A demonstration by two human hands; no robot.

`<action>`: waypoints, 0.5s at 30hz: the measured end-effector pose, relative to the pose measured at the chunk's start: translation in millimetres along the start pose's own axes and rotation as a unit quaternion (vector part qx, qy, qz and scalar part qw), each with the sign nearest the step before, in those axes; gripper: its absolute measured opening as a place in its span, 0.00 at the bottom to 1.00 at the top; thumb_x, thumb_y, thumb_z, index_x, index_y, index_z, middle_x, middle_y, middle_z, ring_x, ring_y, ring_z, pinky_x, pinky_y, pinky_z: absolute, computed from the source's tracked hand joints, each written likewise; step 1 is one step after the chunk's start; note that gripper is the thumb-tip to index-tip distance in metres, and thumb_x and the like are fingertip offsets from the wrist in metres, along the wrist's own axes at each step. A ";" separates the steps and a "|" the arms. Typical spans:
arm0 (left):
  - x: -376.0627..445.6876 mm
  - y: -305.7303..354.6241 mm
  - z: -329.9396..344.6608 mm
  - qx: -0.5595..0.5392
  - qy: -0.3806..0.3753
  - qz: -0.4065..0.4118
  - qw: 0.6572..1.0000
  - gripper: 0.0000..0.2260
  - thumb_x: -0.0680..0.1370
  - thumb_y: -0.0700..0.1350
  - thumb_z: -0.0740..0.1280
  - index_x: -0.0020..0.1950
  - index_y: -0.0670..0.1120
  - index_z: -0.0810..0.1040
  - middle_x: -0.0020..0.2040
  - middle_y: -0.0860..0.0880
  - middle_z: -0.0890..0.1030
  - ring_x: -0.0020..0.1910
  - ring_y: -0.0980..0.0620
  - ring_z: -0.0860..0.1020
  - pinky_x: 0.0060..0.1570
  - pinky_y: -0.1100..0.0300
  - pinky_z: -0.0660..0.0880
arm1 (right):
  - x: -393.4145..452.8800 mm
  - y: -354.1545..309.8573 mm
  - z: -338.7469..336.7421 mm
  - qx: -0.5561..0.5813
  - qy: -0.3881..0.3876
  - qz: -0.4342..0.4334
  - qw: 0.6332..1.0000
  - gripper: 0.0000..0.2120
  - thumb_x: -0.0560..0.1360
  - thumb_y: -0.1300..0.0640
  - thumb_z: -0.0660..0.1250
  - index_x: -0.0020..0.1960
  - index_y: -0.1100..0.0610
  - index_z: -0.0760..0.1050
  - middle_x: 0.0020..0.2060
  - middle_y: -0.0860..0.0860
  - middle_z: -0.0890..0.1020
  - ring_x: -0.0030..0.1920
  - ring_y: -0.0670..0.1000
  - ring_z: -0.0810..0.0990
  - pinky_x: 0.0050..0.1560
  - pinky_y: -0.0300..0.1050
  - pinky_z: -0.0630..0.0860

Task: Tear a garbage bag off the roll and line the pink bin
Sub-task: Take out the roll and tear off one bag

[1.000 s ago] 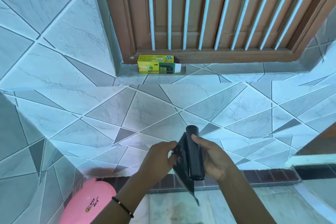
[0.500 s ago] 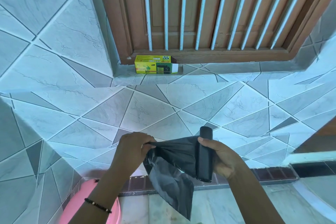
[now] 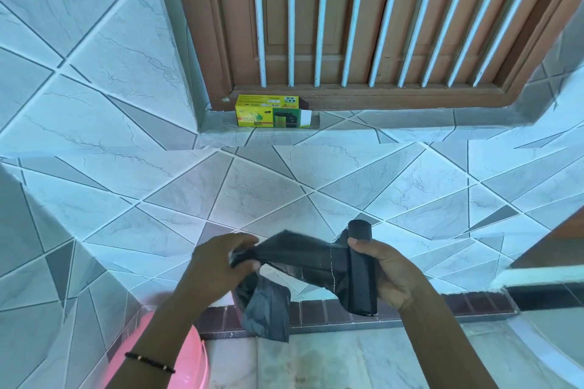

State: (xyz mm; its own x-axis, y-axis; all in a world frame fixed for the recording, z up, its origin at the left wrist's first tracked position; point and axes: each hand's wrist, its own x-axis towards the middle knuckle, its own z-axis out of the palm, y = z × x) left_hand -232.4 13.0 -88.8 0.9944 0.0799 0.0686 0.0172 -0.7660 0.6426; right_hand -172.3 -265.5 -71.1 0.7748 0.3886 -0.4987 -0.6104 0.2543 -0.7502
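Note:
My right hand (image 3: 390,271) grips a black roll of garbage bags (image 3: 363,281), held upright at chest height. A black garbage bag (image 3: 294,254) stretches leftward from the roll to my left hand (image 3: 221,265), which clutches its bunched end; the loose rest of the bag hangs down below that hand. A pale perforation line crosses the bag just left of the roll. The pink bin (image 3: 189,363) stands on the floor at the lower left, mostly hidden behind my left forearm.
A yellow-green bin-bag box (image 3: 271,112) lies on the tiled window ledge (image 3: 379,123) below a brown wooden window with white bars (image 3: 347,19). Tiled walls surround me, a dark brick skirting (image 3: 331,313) runs along the floor, and a white rim curves at the right edge.
My left hand has pulled the bag farther left off the roll, so a longer stretch is unrolled and the perforation line now shows. The roll stays in my right hand.

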 end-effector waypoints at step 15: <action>23.0 67.2 40.7 -0.353 -0.146 -0.037 0.923 0.13 0.73 0.55 0.70 0.51 0.48 0.82 0.49 0.48 0.85 0.49 0.53 0.82 0.54 0.58 0.76 | -4.9 -2.8 12.2 -0.007 -0.086 -0.071 0.994 0.19 0.65 0.59 0.73 0.52 0.67 0.76 0.44 0.64 0.82 0.40 0.60 0.82 0.43 0.49 0.79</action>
State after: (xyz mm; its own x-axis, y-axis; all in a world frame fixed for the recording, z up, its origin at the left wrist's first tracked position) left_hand -204.1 -62.6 -75.1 0.9806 -0.1399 -0.1376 0.1164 -0.1502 0.9818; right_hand -176.4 -257.3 -61.3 0.8130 0.4950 -0.3065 -0.4932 0.3057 -0.8144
